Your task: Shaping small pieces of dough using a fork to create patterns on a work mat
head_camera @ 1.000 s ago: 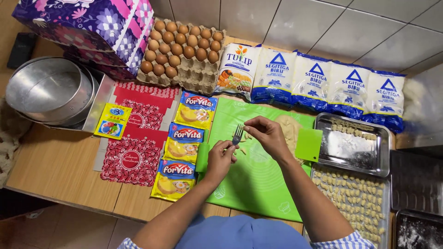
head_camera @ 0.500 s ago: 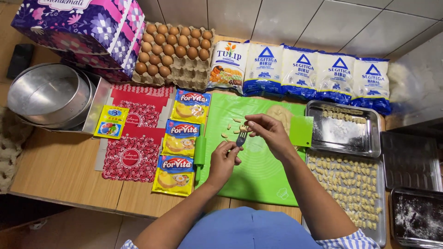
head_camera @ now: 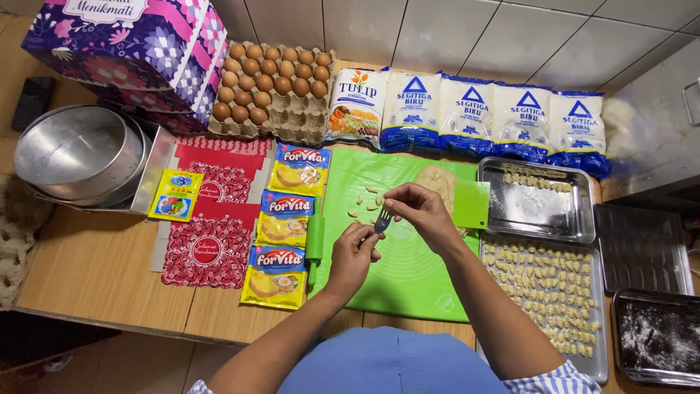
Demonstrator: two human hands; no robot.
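My left hand and my right hand meet over a green mat. A small fork stands between them, its tines near my right fingertips, the left fingers closed around its lower end. A few small shaped dough pieces lie on the mat just left of the fork. A lump of pale dough sits behind my right hand, next to a green plastic scraper.
Two metal trays with rows of dough pieces lie to the right, darker trays beyond them. A green rolling pin, three yellow packets, red wrappers, an egg carton, flour bags, round tins and a purple box surround the mat.
My hands and the fork stay together over the mat and have barely moved. The camera has tilted slightly, shifting the scene in view.
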